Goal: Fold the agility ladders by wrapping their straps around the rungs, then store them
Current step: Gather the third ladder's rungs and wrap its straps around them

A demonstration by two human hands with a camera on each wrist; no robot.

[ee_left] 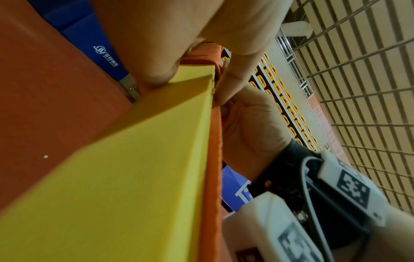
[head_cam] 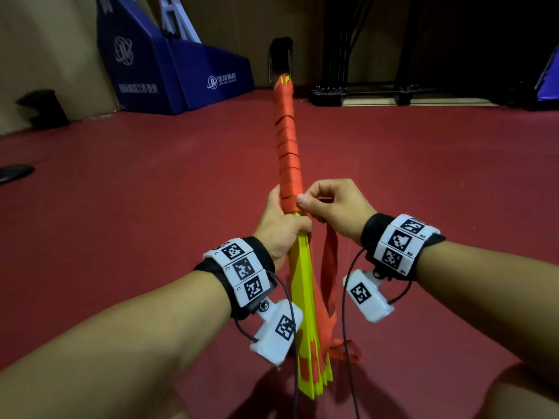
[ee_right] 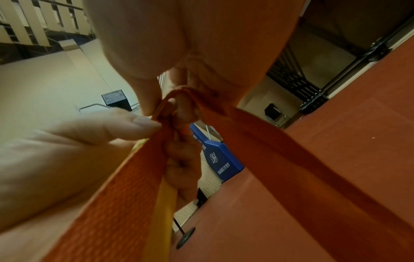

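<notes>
While the red floor (head_cam: 151, 192) fills most of the frame, the bundle of yellow rungs (head_cam: 305, 303) stands at centre, its upper half wound in orange strap (head_cam: 289, 146). The left hand (head_cam: 279, 228) grips the rungs below the wrapping; the right hand (head_cam: 332, 207) pinches the strap beside it, a loose loop hanging below.

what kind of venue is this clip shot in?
Most likely an indoor sports hall. Signs: a red court floor, blue padded base like a basketball stand's, and rows of yellow seats in the left wrist view. The hands are wrapping an agility ladder, which fits.
</notes>
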